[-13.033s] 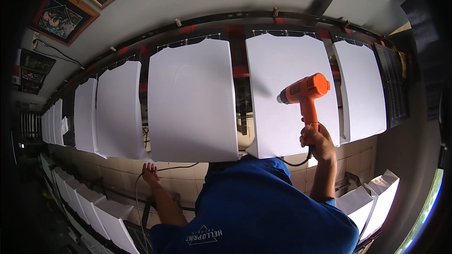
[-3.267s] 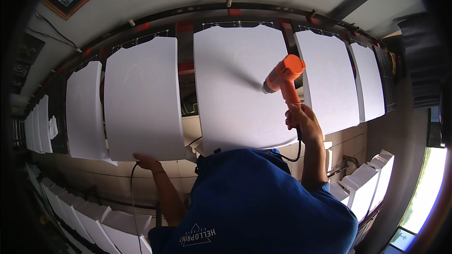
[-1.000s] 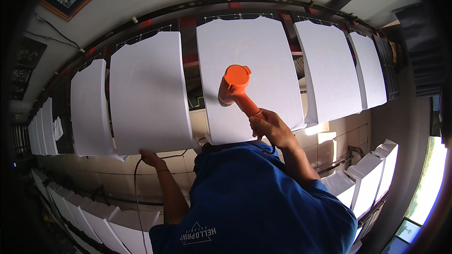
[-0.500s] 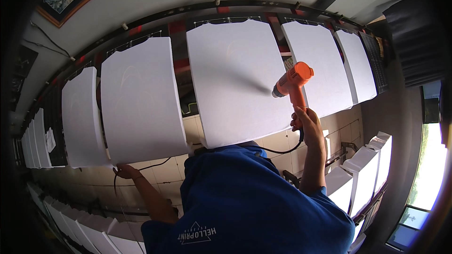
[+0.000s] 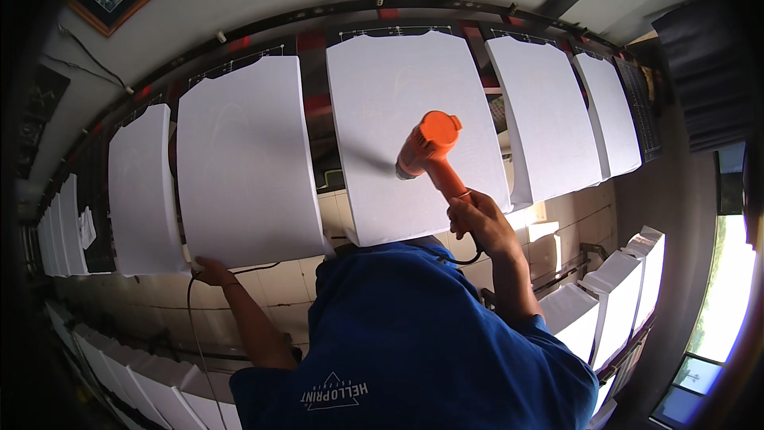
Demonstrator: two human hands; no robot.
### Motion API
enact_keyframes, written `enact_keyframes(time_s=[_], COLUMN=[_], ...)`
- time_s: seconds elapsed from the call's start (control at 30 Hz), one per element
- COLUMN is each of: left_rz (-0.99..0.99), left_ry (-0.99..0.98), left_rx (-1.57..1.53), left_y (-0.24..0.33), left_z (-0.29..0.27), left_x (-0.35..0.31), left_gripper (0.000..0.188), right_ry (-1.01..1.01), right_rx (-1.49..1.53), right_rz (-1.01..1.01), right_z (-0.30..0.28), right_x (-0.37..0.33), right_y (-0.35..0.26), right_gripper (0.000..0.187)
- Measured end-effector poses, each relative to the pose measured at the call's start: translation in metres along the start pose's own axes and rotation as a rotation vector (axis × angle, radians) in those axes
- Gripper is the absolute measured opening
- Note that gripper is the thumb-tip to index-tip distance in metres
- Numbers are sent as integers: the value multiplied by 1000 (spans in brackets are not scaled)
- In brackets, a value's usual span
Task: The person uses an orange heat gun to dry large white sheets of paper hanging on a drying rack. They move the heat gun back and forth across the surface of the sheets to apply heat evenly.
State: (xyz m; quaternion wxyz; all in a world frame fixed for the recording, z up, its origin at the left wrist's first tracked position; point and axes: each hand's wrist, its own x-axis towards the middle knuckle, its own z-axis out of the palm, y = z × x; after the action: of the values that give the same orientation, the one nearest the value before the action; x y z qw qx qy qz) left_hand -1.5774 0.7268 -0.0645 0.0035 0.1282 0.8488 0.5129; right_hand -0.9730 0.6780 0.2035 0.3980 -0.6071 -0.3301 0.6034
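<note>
An orange heat gun (image 5: 430,147) is gripped by its handle in my right hand (image 5: 484,224), with its grey nozzle tilted down to the left. It hangs above a white fabric-covered board (image 5: 414,76) straight in front of me, and its shadow falls left of the nozzle. A black cord runs from the base of the handle down past my waist. My left hand (image 5: 213,272) is closed round a dark cord (image 5: 191,310) at the near edge of another white fabric-covered board (image 5: 243,151). Part of that cord hangs below the hand.
More white-covered boards stand in the row to the left (image 5: 139,191) and right (image 5: 545,119). A black rail (image 5: 334,9) runs along their far side. Behind me is a second row of white boards (image 5: 617,295). Pale floor tiles (image 5: 274,295) lie between the rows.
My right hand has swung the heat gun leftward, from the board's right edge to over its middle. My left hand keeps hold of the cord, and the view has shifted slightly.
</note>
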Motion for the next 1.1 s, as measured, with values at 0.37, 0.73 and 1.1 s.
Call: enact_keyframes(time_s=[0.37,0.73,1.1], left_rz=[-78,-110,-66], left_ry=[-34,-17,-9], left_rx=[-35,-138,-68], left_y=[3,9,16], left_z=[-1,0,-2], left_x=[-2,-3,-10], left_gripper=[65,59,61], right_ry=[504,-97,-167], right_rx=[-11,-1,-176], right_rz=[-4,50,120], right_z=[-64,30,26], right_x=[-29,-6,-13], right_y=[-3,-5,-14], right_gripper=[35,34,35])
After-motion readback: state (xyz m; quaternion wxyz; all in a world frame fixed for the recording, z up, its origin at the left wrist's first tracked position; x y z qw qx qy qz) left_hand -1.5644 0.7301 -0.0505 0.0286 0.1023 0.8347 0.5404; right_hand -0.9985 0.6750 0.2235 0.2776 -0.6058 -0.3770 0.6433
